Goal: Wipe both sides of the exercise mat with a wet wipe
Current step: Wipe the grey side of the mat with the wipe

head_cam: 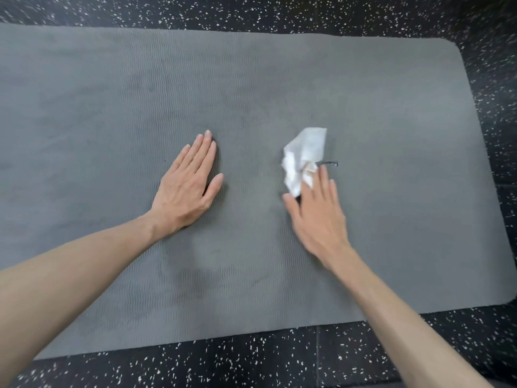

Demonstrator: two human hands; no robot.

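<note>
Your left hand (188, 183) lies flat, fingers straight, pressing the grey exercise mat (112, 102), which is spread on the speckled floor (251, 359). To its right, the crumpled white wet wipe (303, 158) rests on the mat under your right hand (316, 214), whose straight fingers press it down. The mat looks soft, light and floppy; to turn it, you should probably take hold along the near edge.
</note>
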